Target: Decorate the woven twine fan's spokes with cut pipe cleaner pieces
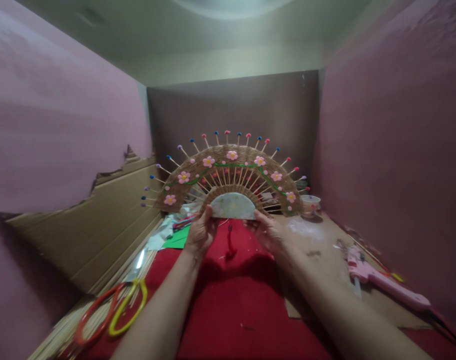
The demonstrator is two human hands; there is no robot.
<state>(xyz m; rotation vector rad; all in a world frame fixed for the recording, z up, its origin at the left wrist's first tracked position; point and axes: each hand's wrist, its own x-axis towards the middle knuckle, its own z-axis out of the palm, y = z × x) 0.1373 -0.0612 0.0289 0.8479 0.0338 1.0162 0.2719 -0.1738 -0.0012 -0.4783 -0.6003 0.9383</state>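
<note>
A half-round woven fan (pixel 222 153) stands upright in the middle of the view, decorated with pink flowers and a green line. Thin sticks tipped with blue, pink and purple balls stick out along its outer edge. At its base is a pale half-round piece (pixel 233 206). My left hand (pixel 202 232) pinches the left corner of this base, thumb on the front. The right corner is held by my right hand (pixel 267 229), its fingers partly behind the base. A red tassel (pixel 230 245) hangs below the fan, over the red cloth (pixel 231 310).
Scissors with orange and yellow handles (pixel 128 307) lie at the left on thin sticks (pixel 55 332), near a green sheet (pixel 176 238) and leaning cardboard (pixel 96 235). A pink glue gun (pixel 387 285) and a small tub (pixel 310 205) are at the right.
</note>
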